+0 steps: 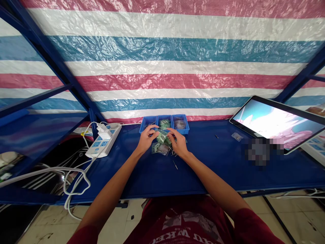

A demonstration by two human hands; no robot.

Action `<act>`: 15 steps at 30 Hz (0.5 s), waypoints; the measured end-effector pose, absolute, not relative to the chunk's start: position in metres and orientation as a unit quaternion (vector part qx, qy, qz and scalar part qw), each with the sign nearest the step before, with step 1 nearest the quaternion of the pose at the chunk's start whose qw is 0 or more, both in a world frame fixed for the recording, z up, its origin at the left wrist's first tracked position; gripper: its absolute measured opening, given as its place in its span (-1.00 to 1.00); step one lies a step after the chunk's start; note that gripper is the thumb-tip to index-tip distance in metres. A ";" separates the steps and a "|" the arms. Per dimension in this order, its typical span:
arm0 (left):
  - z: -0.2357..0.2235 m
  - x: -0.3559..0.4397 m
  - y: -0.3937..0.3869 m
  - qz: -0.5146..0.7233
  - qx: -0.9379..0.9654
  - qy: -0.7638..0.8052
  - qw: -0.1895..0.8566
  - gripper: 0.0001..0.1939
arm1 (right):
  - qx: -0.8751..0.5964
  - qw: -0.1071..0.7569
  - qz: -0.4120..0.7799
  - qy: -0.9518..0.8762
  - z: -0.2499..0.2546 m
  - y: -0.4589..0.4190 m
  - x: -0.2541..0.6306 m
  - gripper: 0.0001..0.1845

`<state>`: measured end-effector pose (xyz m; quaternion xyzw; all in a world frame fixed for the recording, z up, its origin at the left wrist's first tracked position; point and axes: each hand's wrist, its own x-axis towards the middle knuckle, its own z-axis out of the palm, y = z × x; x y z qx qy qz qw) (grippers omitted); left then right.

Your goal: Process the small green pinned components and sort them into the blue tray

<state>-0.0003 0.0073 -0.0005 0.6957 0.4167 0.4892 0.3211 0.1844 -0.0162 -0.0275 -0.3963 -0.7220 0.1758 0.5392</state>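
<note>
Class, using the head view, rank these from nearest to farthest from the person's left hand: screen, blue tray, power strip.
1. Blue tray, just beyond the left hand.
2. Power strip, on the hand's left.
3. Screen, far off to the right.

No whole word can be read. Pale capital letters (181, 234) cross the front of the dark red shirt (182, 205), just beyond the bench's (142, 183) near edge; a W, a K and an E seem to stand among them. A smaller line above is illegible, as are the tiny marks on the power strip (103, 150) by the bench's left edge.
</note>
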 end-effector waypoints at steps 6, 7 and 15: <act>-0.004 0.000 0.011 0.459 0.692 0.390 0.397 -0.57 | -0.371 0.542 0.154 -0.738 -0.030 -0.014 0.184 -0.74; -0.004 0.001 0.011 0.445 0.701 0.388 0.400 -0.55 | -0.374 0.547 0.155 -0.733 -0.031 -0.013 0.184 -0.76; 0.004 0.002 0.004 0.401 0.802 0.350 0.273 -0.51 | -0.434 0.547 0.147 -0.701 -0.031 -0.013 0.185 -0.83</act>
